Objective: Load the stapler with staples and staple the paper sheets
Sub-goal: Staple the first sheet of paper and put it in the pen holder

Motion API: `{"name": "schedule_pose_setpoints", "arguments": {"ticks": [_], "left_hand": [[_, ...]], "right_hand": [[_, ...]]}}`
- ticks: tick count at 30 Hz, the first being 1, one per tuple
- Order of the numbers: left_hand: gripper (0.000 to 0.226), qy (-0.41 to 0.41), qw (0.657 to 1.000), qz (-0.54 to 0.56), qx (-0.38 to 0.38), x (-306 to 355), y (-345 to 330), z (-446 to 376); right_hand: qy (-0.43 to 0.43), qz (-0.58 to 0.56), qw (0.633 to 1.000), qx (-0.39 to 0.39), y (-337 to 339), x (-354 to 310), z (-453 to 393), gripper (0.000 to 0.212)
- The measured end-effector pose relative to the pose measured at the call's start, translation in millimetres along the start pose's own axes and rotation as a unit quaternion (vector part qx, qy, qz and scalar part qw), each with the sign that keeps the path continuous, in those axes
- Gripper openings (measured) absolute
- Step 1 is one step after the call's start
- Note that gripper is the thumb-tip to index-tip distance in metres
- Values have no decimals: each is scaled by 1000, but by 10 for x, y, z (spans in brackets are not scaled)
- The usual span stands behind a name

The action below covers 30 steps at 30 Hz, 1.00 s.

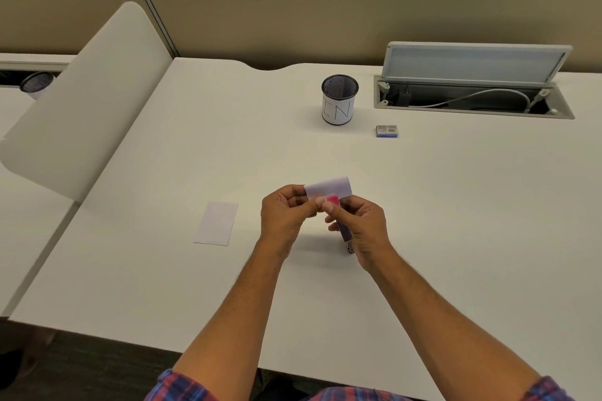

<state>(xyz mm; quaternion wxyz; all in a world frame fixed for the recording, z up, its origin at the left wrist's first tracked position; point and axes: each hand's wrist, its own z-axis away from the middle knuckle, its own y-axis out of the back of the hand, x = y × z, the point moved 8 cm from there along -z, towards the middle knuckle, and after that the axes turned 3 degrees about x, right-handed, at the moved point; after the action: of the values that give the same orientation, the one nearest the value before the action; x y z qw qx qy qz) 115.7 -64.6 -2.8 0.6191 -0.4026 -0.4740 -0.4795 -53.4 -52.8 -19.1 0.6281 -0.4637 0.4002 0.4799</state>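
Observation:
Above the middle of the white desk, my left hand pinches a small white paper slip by its left end. My right hand grips a small pink stapler with a dark lower part, its pink nose against the slip's lower edge. Most of the stapler is hidden by my fingers. A second white paper sheet lies flat on the desk to the left of my hands. A small staple box sits further back on the right.
A black mesh pen cup with a white label reading "IN" stands at the back centre. Behind the staple box is an open cable hatch with its lid raised. A beige curved divider borders the desk on the left.

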Motion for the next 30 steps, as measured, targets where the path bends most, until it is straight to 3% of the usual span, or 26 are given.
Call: {"name": "schedule_pose_setpoints", "arguments": {"ticks": [9,16,20,30], "left_hand": [[31,19,999,-25,-12,-36,-12,-5],[30,37,999,-14,-14,-72,-42,17],[29,45,999,-10,-21,-93,-67,37],[24,47,998,-27,-33,-157,-39,34]], "right_hand": [[-43,-21,999,16,17,70,-16,53],[-78,-47,995,31,61,140,-20,39],[-93,-51,993,42,80,166,-17,19],[-96,-52,993,52,95,156,-7,16]]}}
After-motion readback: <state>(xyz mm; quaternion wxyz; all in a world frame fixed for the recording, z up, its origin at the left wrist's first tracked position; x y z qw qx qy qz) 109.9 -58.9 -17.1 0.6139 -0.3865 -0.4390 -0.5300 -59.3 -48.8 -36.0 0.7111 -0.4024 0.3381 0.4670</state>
